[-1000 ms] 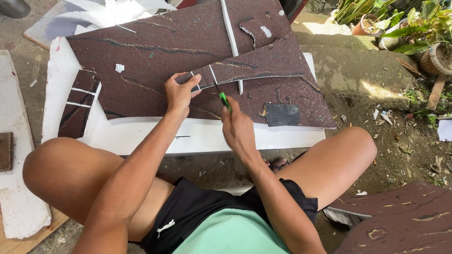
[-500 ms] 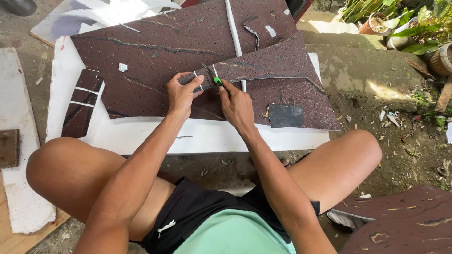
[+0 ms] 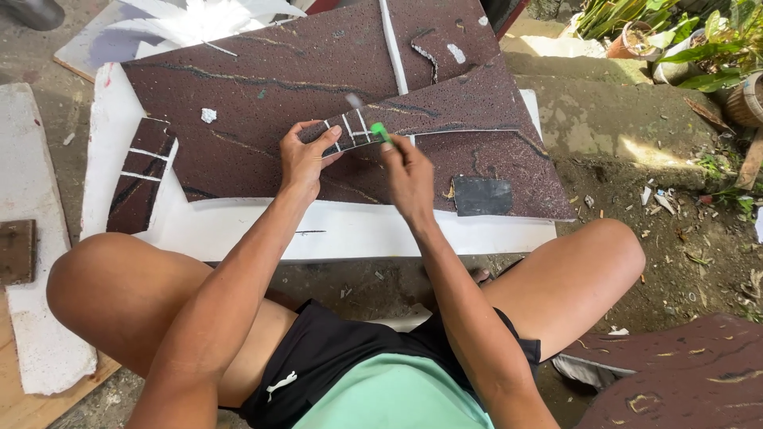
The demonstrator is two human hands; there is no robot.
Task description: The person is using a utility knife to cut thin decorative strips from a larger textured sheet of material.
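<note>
Person sits cross-legged on ground before dark maroon speckled sheet [image 3: 262,103] lying on white foam board [image 3: 358,234]. Left hand [image 3: 306,159] pinches narrow strip [image 3: 350,131] of same sheet, already scored with white cross lines. Right hand [image 3: 409,175] grips green-handled cutter [image 3: 380,132] at strip's right end. Cut strip [image 3: 141,175] lies at left; most of sheet uncut. Small dark square piece [image 3: 482,195] right of hands. No labels visible.
</note>
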